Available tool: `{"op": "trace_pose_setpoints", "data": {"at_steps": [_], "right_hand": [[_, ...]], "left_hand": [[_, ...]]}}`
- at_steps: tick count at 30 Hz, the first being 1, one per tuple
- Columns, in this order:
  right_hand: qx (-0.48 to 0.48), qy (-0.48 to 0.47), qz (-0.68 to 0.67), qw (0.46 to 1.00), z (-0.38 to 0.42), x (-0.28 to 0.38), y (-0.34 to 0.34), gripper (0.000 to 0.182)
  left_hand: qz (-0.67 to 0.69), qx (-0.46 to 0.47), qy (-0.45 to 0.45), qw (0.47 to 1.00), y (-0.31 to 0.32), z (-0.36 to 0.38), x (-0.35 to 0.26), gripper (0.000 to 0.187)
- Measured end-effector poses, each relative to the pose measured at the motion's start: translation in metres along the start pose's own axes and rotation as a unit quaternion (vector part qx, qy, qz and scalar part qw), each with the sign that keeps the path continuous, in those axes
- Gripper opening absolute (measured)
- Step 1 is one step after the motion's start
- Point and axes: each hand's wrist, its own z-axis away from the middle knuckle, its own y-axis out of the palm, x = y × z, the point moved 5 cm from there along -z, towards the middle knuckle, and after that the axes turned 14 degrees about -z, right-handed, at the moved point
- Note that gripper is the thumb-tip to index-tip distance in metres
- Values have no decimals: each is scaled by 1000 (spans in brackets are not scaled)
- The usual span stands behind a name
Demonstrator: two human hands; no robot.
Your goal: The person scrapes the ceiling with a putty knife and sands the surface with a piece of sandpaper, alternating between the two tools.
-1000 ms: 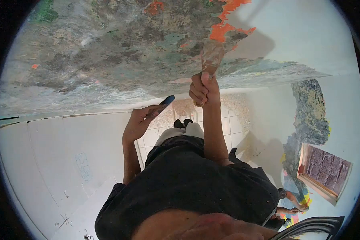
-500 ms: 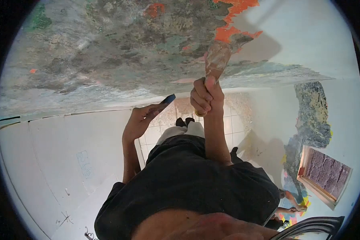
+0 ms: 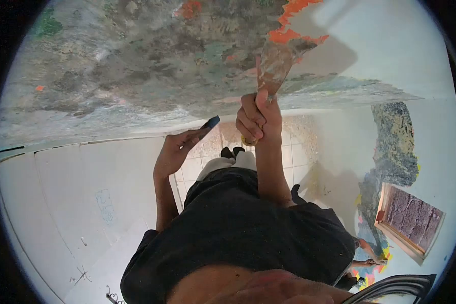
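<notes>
My right hand (image 3: 257, 120) is closed around the handle of a wide scraper. Its paint-caked blade (image 3: 273, 65) lies flat against the mottled grey-green wall (image 3: 137, 61), just under a patch of orange paint (image 3: 289, 30). My left hand (image 3: 177, 149) is raised beside it, a little lower. It holds a flat dark object with a blue tip (image 3: 211, 122); what that object is cannot be made out. Below the hands I see my black shirt (image 3: 238, 228) and my feet on a pale tiled floor (image 3: 289, 157).
A white panel (image 3: 76, 202) with faint pencil marks runs along the left. To the right is a white wall with a dark scraped patch (image 3: 392, 137) and a framed opening (image 3: 413, 218). Another person's hand (image 3: 372, 262) works at bright paint low on the right.
The scraper blade has shifted slightly along the wall, first down to the right, then back up. My right hand followed it. My left hand has barely moved.
</notes>
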Motion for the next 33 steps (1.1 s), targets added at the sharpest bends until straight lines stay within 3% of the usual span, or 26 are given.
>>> {"op": "trace_pose_setpoints", "data": {"at_steps": [5,6,9,12,18,21,23,27,33], "right_hand": [[-15,3,36,999,2,-2,-4,65],[4,2,7,1000,0,-3,5,49],[-17,-8,9,1000,-3,0,10,31],[-7,-9,39,999,-2,6,-1,22],[0,-22,73,997,-8,12,11,23],[-27,-18,72,997,-3,11,10,31],[14,-13,71,997,-12,15,14,42],[12,-1,59,998,-11,12,13,58],[32,7,49,998,-10,8,10,63]], "left_hand": [[11,15,-29,999,3,1,8,27],[22,9,-16,1000,4,0,8,27],[13,18,-10,1000,9,4,1,27],[15,28,-14,999,8,3,-7,28],[29,21,12,999,15,1,-10,28],[5,20,5,1000,12,0,-15,28],[-28,25,-8,999,15,0,-6,28],[10,19,-17,1000,13,3,-9,28],[-5,1,-31,999,15,7,1,27]]}}
